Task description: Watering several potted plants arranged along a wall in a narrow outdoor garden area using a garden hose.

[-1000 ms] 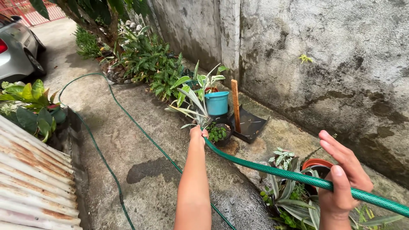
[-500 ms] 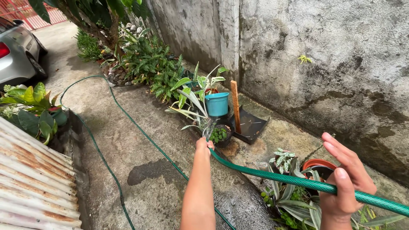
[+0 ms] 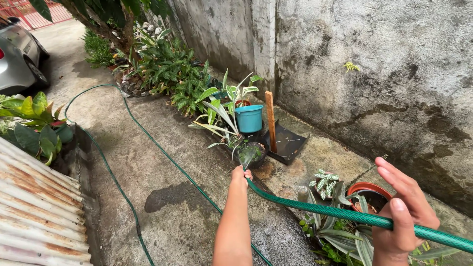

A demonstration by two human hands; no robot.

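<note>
My left hand (image 3: 240,176) grips the end of a green garden hose (image 3: 320,209), and water sprays from it onto a small black pot with a leafy plant (image 3: 251,153). Further back along the same hose, my right hand (image 3: 405,216) is wrapped around it with the upper fingers loosely spread. The hose runs from lower right across to my left hand. A teal pot (image 3: 249,118) with a long-leaved plant stands just behind the black pot.
A black dustpan with a wooden handle (image 3: 278,138) lies by the stained concrete wall (image 3: 364,69). A red-rimmed pot (image 3: 368,193) and striped plants (image 3: 327,221) sit below my right hand. More hose (image 3: 113,177) loops over the wet pavement. Corrugated sheet (image 3: 34,207) left, car (image 3: 17,54) upper left.
My left hand drew back toward me with the hose end, and water now sprays onto the small black pot. My right hand shifted slightly down and right.
</note>
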